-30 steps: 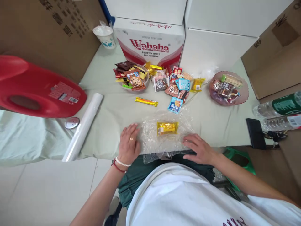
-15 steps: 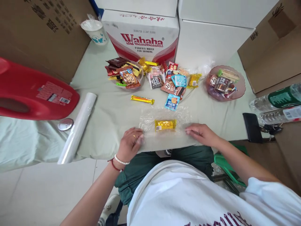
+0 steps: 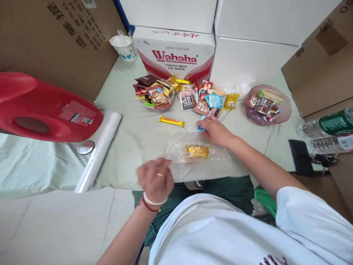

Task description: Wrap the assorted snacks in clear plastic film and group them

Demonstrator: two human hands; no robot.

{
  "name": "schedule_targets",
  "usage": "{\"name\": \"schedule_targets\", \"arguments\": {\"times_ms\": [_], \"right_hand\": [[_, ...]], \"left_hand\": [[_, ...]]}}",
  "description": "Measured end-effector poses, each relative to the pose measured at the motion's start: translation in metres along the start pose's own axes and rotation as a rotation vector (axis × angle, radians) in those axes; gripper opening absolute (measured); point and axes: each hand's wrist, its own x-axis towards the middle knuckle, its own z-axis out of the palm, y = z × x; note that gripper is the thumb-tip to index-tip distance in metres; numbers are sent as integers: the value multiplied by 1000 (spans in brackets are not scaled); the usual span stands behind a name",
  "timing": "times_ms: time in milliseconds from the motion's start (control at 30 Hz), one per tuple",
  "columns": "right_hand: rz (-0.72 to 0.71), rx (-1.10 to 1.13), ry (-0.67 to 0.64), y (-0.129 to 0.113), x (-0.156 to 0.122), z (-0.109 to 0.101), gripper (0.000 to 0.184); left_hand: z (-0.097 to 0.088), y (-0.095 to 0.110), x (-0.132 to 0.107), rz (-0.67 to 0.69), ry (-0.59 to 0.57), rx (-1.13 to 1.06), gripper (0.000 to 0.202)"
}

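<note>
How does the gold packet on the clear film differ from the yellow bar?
The gold packet is broad, while the yellow bar is narrow. The packet lies on clear film; the bar lies on the cloth. Both have shiny, yellowish wrappers.

A pale-green-draped table (image 3: pixel 135 141) stands over light floor tiles (image 3: pixel 63 224) — softly lit.

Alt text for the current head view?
A person's right hand partly covers a blue packet on a cloth-covered table; the left hand is near clear film bearing a gold-wrapped snack. Beyond are piled snacks and two bowls.
</note>
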Motion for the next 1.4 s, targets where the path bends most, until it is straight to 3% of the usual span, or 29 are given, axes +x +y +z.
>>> {"name": "schedule_targets", "arguments": {"times_ms": [67, 133, 267, 367, 500, 633, 733, 833, 867, 933, 1033, 1200, 1300, 1400], "right_hand": [[-30, -2, -18, -7, 20, 17, 61], [-5, -12, -54, -11, 35, 30, 65], [47, -18, -165, -13, 45, 28, 26], [2, -23, -146, -20, 34, 9, 20], [-78, -80, -154, -44, -3, 0, 24], [-159, -34, -226, -62, -44, 28, 35], [-182, 30, -153, -64, -62, 53, 44], [-194, 78, -71, -62, -68, 66, 47], [-194, 94, -53, -62, -68, 67, 47], [-197, 124, -34, -62, -69, 66, 48], [-203, 163, -34, -63, -68, 62, 47], [-215, 264, 7, -64, -70, 65, 41], [-219, 340, 88, -65, -85, 71, 38], [-216, 326, 85, -65, -118, 73, 39]], "left_hand": [[3, 26, -5, 81, -181, -74, 44], [17, 42, -10, 46, -347, -60, 51], [47, 43, -20, -36, -571, -39, 51], [56, 39, -25, -78, -629, -79, 54], [58, 39, -27, -103, -636, -109, 55], [54, 31, -31, -166, -624, -242, 37], [47, 13, -39, -356, -391, -387, 34], [49, -7, -43, -678, -95, -224, 36], [52, -13, -43, -749, -66, -167, 39], [60, -19, -39, -808, -127, -133, 41], [71, -9, -28, -809, -233, -227, 31], [74, 39, -13, -774, -267, -530, 19], [73, 56, -12, -493, -420, -473, 30], [72, 56, -20, -173, -536, -364, 40]]}}
